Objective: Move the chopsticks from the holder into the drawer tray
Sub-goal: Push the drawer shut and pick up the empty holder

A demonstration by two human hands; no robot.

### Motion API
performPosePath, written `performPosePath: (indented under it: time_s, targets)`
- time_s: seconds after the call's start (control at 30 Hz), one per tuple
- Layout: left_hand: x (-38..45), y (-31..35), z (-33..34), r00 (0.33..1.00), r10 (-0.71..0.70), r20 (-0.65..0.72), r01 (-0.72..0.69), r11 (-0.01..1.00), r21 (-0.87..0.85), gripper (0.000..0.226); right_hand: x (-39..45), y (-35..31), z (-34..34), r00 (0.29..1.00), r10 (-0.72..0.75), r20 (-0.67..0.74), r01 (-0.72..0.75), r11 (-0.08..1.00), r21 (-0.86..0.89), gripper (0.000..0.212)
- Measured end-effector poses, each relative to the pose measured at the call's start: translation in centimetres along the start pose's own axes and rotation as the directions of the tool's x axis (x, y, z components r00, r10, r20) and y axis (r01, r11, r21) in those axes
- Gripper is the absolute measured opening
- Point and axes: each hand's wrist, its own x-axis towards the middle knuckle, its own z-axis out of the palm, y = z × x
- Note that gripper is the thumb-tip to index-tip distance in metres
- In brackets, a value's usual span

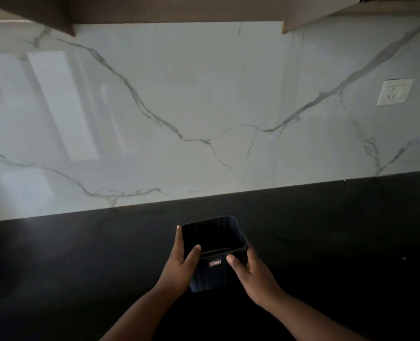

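Left hand (pixel 180 263) and right hand (pixel 249 271) flank dark holder (pixel 212 244), fingers clamped on sides (thumbs on near rim).

Both forearms reached forward from the lower edge, the left hand (pixel 179 264) clasping the holder (pixel 212 252) from the left with thumb on its near rim, the right hand (pixel 249 273) clasping it from the right, thumb on its near face.

Holder (pixel 213 244) on counter (pixel 81 267), seemingly; wall (pixel 204 107) behind.
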Motion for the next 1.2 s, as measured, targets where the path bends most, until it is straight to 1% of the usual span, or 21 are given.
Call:
performPosePath:
  time_s: [0.13, 0.23, 0.43, 0.5, 0.6, 0.67, 0.73, 0.77, 0.8, 0.83, 0.87, 0.93, 1.0, 1.07, 1.1, 1.13, 1.2]
  targets:
    - [3.6, -0.3, 0.7, 0.999, -0.012, -0.045, 0.011, 1.0, -0.008, 0.073, 4.2, 0.9, -1.4, 0.997, 0.013, 0.081, -0.014, 1.0, 0.008, 0.064]
    - [5.2, -0.6, 0.7, 0.998, -0.015, -0.064, 0.015, 1.0, 0.002, 0.071, 6.4, 1.2, -1.7, 0.993, -0.005, 0.122, 0.006, 1.0, -0.005, 0.058]
    - [6.3, -0.7, 0.4, 0.997, -0.027, -0.069, 0.028, 1.0, 0.008, 0.07, 8.3, 1.4, -1.5, 0.988, -0.053, 0.146, 0.057, 0.998, -0.022, 0.046]
    - [6.3, -0.6, 0.3, 0.998, -0.035, -0.055, 0.035, 0.999, 0.002, 0.07, 8.3, 1.4, -1.6, 0.985, -0.057, 0.162, 0.065, 0.997, -0.049, 0.046]
    - [6.2, -0.5, 0.2, 0.998, -0.052, -0.04, 0.051, 0.999, -0.016, 0.074, 8.1, 1.0, -2.1, 0.978, -0.04, 0.206, 0.07, 0.988, -0.141, 0.055]
    - [6.0, 0.2, -0.3, 0.997, -0.071, 0.009, 0.071, 0.997, 0.016, 0.083, 7.8, 0.2, -2.7, 0.974, -0.025, 0.227, 0.082, 0.966, -0.246, 0.059]
    - [6.2, 1.4, -1.0, 0.992, -0.096, 0.08, 0.087, 0.99, 0.111, 0.1, 7.6, -1.1, -3.5, 0.967, -0.018, 0.254, 0.109, 0.931, -0.35, 0.059]
    - [6.3, 2.1, -1.5, 0.99, -0.102, 0.098, 0.079, 0.973, 0.218, 0.107, 7.6, -1.9, -4.0, 0.965, -0.025, 0.262, 0.133, 0.906, -0.402, 0.061]
    - [6.4, 3.0, -2.0, 0.99, -0.1, 0.104, 0.055, 0.925, 0.376, 0.108, 7.6, -2.7, -4.5, 0.963, -0.031, 0.268, 0.155, 0.878, -0.454, 0.065]
    - [6.6, 3.9, -2.6, 0.992, -0.082, 0.099, 0.016, 0.84, 0.543, 0.107, 7.6, -3.7, -5.0, 0.963, -0.04, 0.266, 0.174, 0.847, -0.503, 0.072]
    - [6.8, 5.2, -3.4, 0.994, -0.046, 0.096, -0.029, 0.747, 0.664, 0.108, 7.5, -4.8, -5.5, 0.966, -0.051, 0.254, 0.188, 0.812, -0.552, 0.077]
    - [6.9, 8.1, -5.0, 0.99, 0.093, 0.106, -0.141, 0.599, 0.789, 0.115, 7.6, -7.4, -6.5, 0.973, -0.141, 0.184, 0.228, 0.726, -0.649, 0.082]
    - [6.6, 11.8, -6.7, 0.948, 0.287, 0.14, -0.257, 0.426, 0.868, 0.109, 7.9, -10.8, -7.2, 0.949, -0.306, 0.081, 0.261, 0.611, -0.748, 0.081]
    - [6.3, 16.0, -8.2, 0.863, 0.475, 0.172, -0.318, 0.246, 0.915, 0.096, 8.2, -15.0, -7.7, 0.885, -0.466, -0.004, 0.268, 0.517, -0.813, 0.082]
    - [6.2, 18.2, -8.9, 0.81, 0.557, 0.187, -0.328, 0.165, 0.93, 0.09, 8.3, -17.3, -7.9, 0.843, -0.536, -0.039, 0.271, 0.486, -0.831, 0.082]
    - [6.1, 20.4, -9.4, 0.75, 0.632, 0.195, -0.33, 0.101, 0.939, 0.085, 8.5, -19.5, -8.1, 0.799, -0.597, -0.067, 0.27, 0.457, -0.848, 0.083]
    - [6.0, 24.6, -10.3, 0.622, 0.755, 0.208, -0.331, 0.014, 0.943, 0.079, 8.4, -24.0, -8.6, 0.68, -0.725, -0.108, 0.28, 0.393, -0.876, 0.083]
